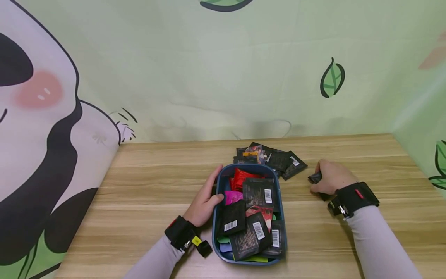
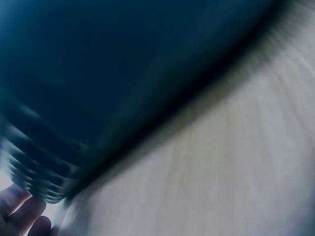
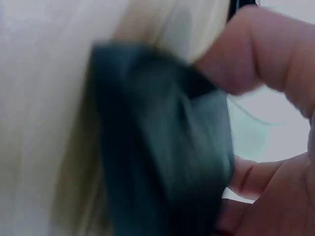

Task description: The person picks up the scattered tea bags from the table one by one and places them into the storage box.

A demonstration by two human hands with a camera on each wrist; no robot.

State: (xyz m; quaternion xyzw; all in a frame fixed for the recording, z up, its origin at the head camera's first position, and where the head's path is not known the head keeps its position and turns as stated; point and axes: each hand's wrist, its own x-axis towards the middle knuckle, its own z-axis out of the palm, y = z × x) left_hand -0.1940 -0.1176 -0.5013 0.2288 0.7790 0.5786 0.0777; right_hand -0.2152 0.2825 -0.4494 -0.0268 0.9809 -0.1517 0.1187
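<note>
A blue plastic bin [image 1: 215, 248] stands on the table, filled with small packets, mostly black ones with barcode labels. My left hand [image 1: 202, 203] rests against its left side, the fingers stretched along the outer wall and the thumb at the rim. In the left wrist view, fingertips [image 2: 27, 211] show beside the ribbed corner of the bin. To the right of the bin, my right hand [image 1: 332, 178] pinches a black packet [image 1: 315, 177] low over the tabletop. That packet [image 3: 162, 132] looks creased and blurred between thumb and fingers in the right wrist view.
Behind the bin lies a loose pile of black packets [image 1: 278, 161], one with orange and picture print [image 1: 254, 153] among them. Red packets [image 1: 242, 177] and a pink packet [image 1: 232, 197] show inside the bin. A printed cloth backdrop [image 1: 223, 77] rises behind the wooden table [image 1: 156, 170].
</note>
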